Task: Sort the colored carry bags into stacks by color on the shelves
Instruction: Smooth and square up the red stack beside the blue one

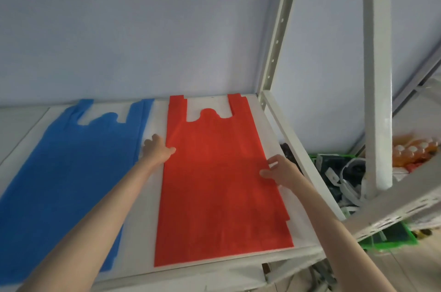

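A red carry bag lies flat on the white shelf, handles toward the wall, with a second red layer peeking out at its right edge. To its left a blue carry bag lies flat the same way. My left hand rests on the red bag's left edge, fingers spread. My right hand pinches the red bag's right edge between thumb and fingers.
A white perforated upright and a slanted post frame the shelf's right side. Beyond them a lower shelf holds green crates, cables, dark items and orange bottles. A pale blue wall stands behind.
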`<state>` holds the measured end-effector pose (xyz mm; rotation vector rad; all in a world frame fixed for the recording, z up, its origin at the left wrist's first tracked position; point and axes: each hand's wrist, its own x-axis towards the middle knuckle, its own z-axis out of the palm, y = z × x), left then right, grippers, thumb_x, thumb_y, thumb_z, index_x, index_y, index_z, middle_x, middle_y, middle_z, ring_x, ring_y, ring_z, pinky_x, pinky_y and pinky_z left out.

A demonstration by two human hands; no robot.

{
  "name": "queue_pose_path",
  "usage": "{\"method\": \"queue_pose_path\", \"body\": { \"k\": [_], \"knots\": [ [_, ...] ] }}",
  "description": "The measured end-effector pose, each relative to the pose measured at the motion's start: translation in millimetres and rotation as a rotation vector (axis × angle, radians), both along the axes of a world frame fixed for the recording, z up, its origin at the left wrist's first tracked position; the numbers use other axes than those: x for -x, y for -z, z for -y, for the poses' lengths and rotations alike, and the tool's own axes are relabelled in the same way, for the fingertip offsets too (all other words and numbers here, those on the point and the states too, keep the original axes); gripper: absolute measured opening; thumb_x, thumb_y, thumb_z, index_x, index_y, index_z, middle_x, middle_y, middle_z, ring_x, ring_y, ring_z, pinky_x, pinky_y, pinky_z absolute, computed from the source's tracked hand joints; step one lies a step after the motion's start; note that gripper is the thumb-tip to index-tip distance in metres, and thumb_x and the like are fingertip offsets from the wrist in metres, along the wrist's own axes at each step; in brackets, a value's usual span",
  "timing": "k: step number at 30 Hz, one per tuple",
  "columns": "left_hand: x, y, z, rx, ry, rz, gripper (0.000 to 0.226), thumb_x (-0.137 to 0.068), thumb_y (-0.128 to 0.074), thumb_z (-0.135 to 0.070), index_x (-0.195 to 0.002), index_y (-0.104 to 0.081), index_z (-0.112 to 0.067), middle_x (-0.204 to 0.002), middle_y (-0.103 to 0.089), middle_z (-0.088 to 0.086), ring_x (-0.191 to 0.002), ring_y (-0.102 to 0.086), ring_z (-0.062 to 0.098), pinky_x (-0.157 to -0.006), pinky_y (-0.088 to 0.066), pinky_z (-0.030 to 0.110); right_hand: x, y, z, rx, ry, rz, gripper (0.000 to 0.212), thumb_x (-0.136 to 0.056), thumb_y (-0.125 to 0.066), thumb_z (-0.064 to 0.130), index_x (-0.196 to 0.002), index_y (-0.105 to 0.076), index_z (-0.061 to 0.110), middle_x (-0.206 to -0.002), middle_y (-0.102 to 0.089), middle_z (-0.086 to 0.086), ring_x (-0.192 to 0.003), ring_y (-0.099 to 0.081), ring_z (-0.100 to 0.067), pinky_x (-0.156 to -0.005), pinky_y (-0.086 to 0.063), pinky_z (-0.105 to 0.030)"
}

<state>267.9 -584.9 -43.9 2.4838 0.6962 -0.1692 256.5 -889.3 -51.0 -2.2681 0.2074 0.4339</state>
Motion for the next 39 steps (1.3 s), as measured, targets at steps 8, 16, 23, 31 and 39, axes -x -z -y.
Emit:
{"method": "queue_pose_path", "body": {
  "k": [8, 16, 23, 31, 39],
  "knots": [
    [118.1, -6.0, 45.5, -0.208, 0.666, 0.132, 0.067, -0.085, -0.050, -0.054, -0.142, -0.033, -0.023, -0.139, -0.037, -0.002, -0.131, -0.033, 0.016, -0.112, -0.028, 0.028, -39.9, -12.2, -19.8, 0.033, 0.031, 0.124, 0.050, -0.090, -0.056, 0.024, -0.133, -0.042, 0.001, -0.130, -0.053, -0.022, -0.097, -0.054, -0.026, -0.081, -0.045, -0.034],
    [174.6, 19.1, 30.9, -0.382, 0.987, 0.367, 0.048, -0.079, -0.038, -0.062, -0.113, -0.058, -0.034, -0.110, -0.062, -0.016, -0.102, -0.043, -0.001, -0.084, -0.052, 0.019, -57.0, -16.6, -34.6, 0.148, 0.027, 0.102, 0.016, -0.089, -0.052, 0.021, -0.087, -0.051, 0.005, -0.085, -0.052, -0.012, -0.080, -0.049, -0.023, -0.067, -0.038, -0.029],
    [173.8, 20.8, 36.3, -0.484, 1.098, 0.557, 0.023, -0.082, -0.046, -0.025, -0.077, -0.068, -0.023, -0.079, -0.067, -0.011, -0.071, -0.063, 0.009, -0.061, -0.055, 0.023, -56.0, -17.7, -36.6, 0.145, 0.055, 0.096, 0.018, -0.091, -0.050, 0.023, -0.098, -0.053, 0.007, -0.094, -0.052, -0.015, -0.083, -0.048, -0.024, -0.064, -0.038, -0.027],
    [182.0, 24.7, 38.5, -0.524, 1.103, 0.625, 0.028, -0.073, -0.068, -0.022, -0.099, -0.061, -0.018, -0.101, -0.072, -0.003, -0.092, -0.070, 0.014, -0.075, -0.059, 0.026, -50.3, -18.4, -35.8, 0.118, 0.060, 0.072, 0.019, -0.093, -0.047, 0.022, -0.089, -0.049, 0.003, -0.091, -0.051, -0.015, -0.082, -0.050, -0.025, -0.071, -0.040, -0.030],
    [180.5, 28.9, 38.3, -0.550, 1.240, 0.612, 0.029, -0.062, -0.083, -0.022, -0.090, -0.074, -0.021, -0.096, -0.075, -0.005, -0.086, -0.072, 0.012, -0.067, -0.060, 0.022, -45.2, -20.9, -38.5, 0.124, 0.088, 0.067, 0.018, -0.092, -0.047, 0.022, -0.089, -0.048, 0.004, -0.090, -0.051, -0.014, -0.080, -0.051, -0.026, -0.071, -0.040, -0.030]
  ]
}}
